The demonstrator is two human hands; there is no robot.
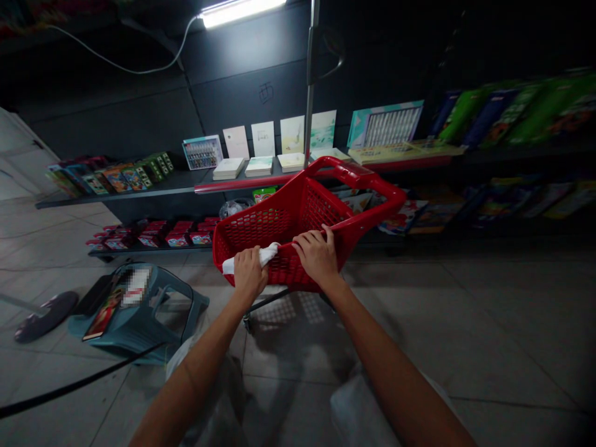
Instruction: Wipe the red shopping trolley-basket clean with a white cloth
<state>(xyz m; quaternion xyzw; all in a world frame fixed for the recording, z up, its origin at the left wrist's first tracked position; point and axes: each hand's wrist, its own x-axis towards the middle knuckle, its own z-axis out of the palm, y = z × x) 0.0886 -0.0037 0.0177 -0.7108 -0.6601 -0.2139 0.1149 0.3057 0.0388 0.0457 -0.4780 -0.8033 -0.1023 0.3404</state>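
A red plastic shopping basket (298, 217) on a wheeled frame stands tilted on the tiled floor in front of me. My left hand (249, 271) is closed around a white cloth (265, 256) and presses it against the basket's near rim. My right hand (317, 254) grips the same rim just to the right, fingers curled over the edge. The basket's red handle (358, 177) arches up at the far side.
A dark shelf (153, 183) along the wall holds boxed art sets, notebooks and cards. A low teal stool (153, 307) with a book on it sits at the left. A black cable (69, 388) crosses the floor. A metal pole (310, 87) rises behind the basket.
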